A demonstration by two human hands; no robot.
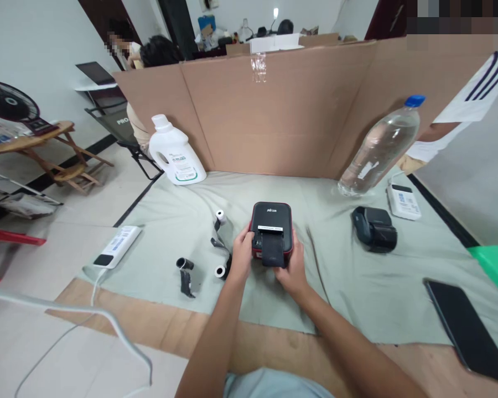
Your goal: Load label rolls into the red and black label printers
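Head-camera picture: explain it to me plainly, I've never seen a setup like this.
There is no robot here. One camera, worn on a person's head, looks forward and down at their bare hands. The left hand and right hand hold a boxy black device with red edges, one on each side. A pale green cloth lies beneath. On it, left of the device, are small rolls with dark strips; to the right, another black device and a dark phone-like slab. Behind stand a white jug, a clear bottle and cardboard.
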